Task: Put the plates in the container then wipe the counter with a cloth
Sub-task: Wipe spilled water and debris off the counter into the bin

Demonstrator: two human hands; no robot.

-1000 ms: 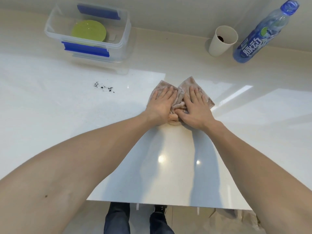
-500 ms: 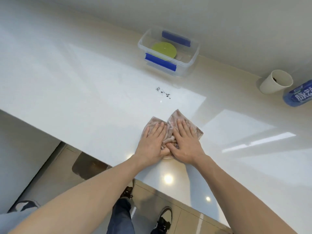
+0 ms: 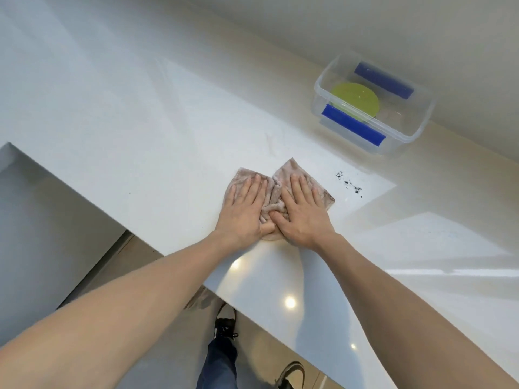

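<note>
A beige cloth [image 3: 292,171] lies bunched on the white counter [image 3: 140,130]. My left hand [image 3: 245,211] and my right hand [image 3: 302,213] press flat on it side by side, fingers spread, thumbs meeting over its folds. A clear plastic container [image 3: 415,127] with blue clips stands at the back right. Inside it lies a green plate [image 3: 355,98]. Dark crumbs [image 3: 349,183] are scattered on the counter just right of the cloth.
The counter's front edge [image 3: 179,256] runs diagonally from the left down to the lower right, close to my wrists. Below it are the floor and my legs and shoes [image 3: 224,327]. A wall rises behind the container.
Both hands have slid the cloth leftward along the counter, past the crumbs, which now lie to its right. The view swung left; the cup and bottle are out of frame.
</note>
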